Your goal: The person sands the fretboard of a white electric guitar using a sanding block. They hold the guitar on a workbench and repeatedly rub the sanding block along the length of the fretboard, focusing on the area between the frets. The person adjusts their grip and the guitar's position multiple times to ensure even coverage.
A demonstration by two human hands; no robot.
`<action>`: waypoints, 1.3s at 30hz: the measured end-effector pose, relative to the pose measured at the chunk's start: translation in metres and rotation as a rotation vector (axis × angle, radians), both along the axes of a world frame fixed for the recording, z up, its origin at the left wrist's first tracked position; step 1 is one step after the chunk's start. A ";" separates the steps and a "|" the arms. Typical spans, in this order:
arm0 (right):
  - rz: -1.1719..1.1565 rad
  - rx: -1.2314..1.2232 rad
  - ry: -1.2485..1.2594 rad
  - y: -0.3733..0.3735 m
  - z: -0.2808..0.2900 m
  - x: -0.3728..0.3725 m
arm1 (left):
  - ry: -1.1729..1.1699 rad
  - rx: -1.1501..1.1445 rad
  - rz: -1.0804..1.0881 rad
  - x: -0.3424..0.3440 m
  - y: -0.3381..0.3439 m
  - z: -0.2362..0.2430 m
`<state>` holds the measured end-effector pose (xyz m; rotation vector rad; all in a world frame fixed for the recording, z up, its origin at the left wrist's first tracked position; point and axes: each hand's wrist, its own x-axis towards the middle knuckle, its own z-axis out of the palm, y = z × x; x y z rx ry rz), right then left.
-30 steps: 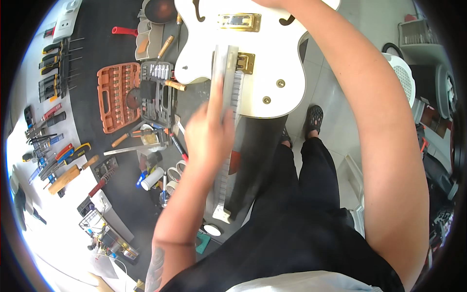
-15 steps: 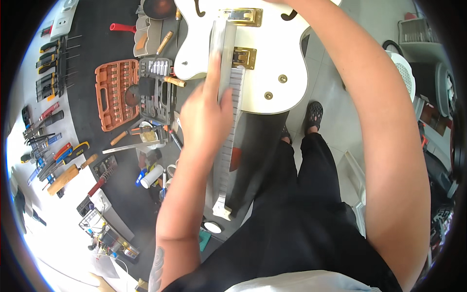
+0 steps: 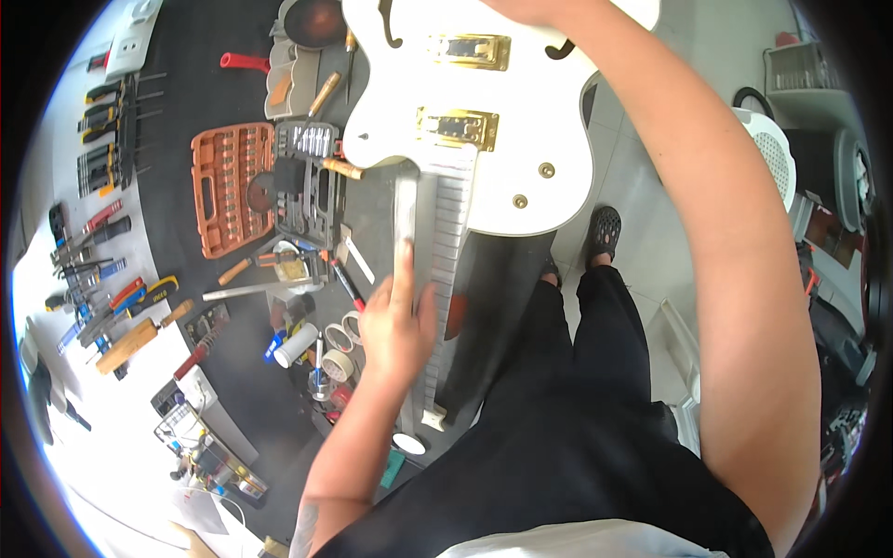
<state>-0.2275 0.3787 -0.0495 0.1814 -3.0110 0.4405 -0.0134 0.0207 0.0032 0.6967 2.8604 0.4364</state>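
A white electric guitar [image 3: 549, 121] with gold pickups lies across the bench, its fretted neck [image 3: 453, 200] running toward me. My left hand [image 3: 395, 325] grips a long, straight silvery metal bar [image 3: 405, 209], which lies lengthwise along the neck. The index finger is stretched out along the bar's top, and the thumb is on the neck side. The other fingers are curled, partly hidden. At the top edge, my right hand [image 3: 526, 7] is over the guitar body; its fingers are cut off by the picture's edge.
An orange socket-set case [image 3: 216, 191] lies open left of the guitar. Wooden-handled tools, tape rolls [image 3: 337, 365] and a white cylinder [image 3: 296, 345] are scattered on the dark bench. Several screwdrivers and pliers hang along the left. A white perforated stool [image 3: 770, 153] stands at the right.
My left hand has drawn the bar back along the neck toward me, off the pickups. The whole view has shifted slightly; my right arm stays over the body.
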 end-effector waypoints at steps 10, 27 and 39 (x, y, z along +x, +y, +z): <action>-0.003 0.004 0.042 0.002 -0.008 -0.005 | -0.029 -0.058 -0.027 0.007 -0.004 0.000; -0.002 -0.013 0.000 -0.010 -0.003 -0.003 | 0.014 -0.024 0.038 -0.056 0.040 0.007; -0.005 -0.018 0.028 -0.010 -0.004 -0.004 | 0.010 -0.052 0.027 -0.061 0.049 0.006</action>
